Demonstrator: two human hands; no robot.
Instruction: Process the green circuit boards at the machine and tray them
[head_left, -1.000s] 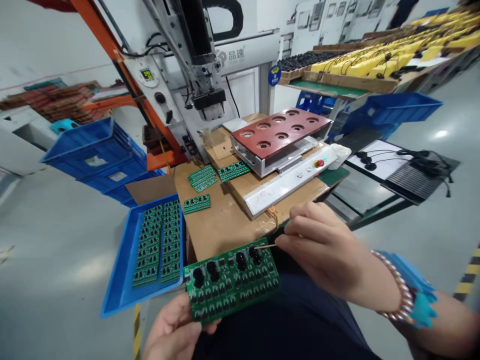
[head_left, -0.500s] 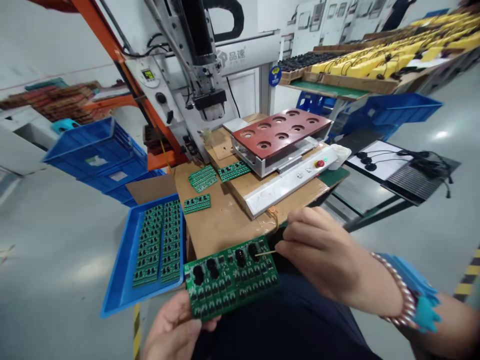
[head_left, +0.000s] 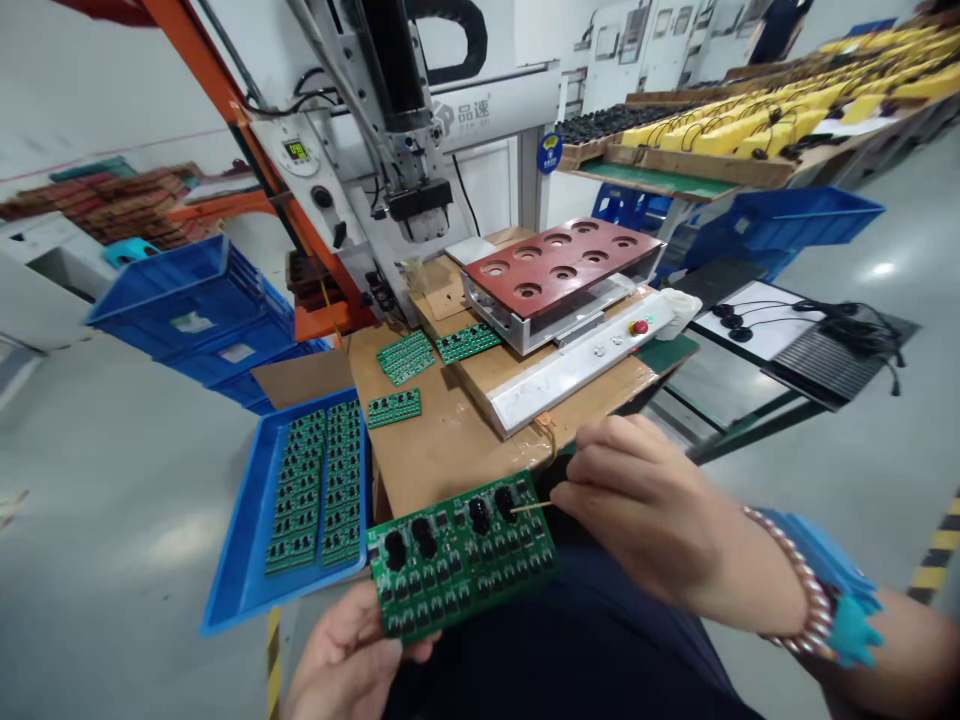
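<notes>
floor [head_left: 112, 500]: glossy grey | wall [head_left: 90, 80]: white | shelving [head_left: 225, 110]: orange

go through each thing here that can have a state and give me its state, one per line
green circuit board panel: held in left hand, tilted
thin wooden stick: pinched in right hand, tip touching a black blob on the board
blue plastic tray: filled with rows of green boards
red plate with round holes: lying flat on the machine, holes empty
red round button: cannot tell if pressed

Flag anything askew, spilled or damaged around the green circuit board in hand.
Nothing looks damaged or spilled. The left hand holds the green circuit board panel, the right hand touches a thin wooden stick to it. Three loose green boards lie unevenly on the cardboard-covered table.
</notes>
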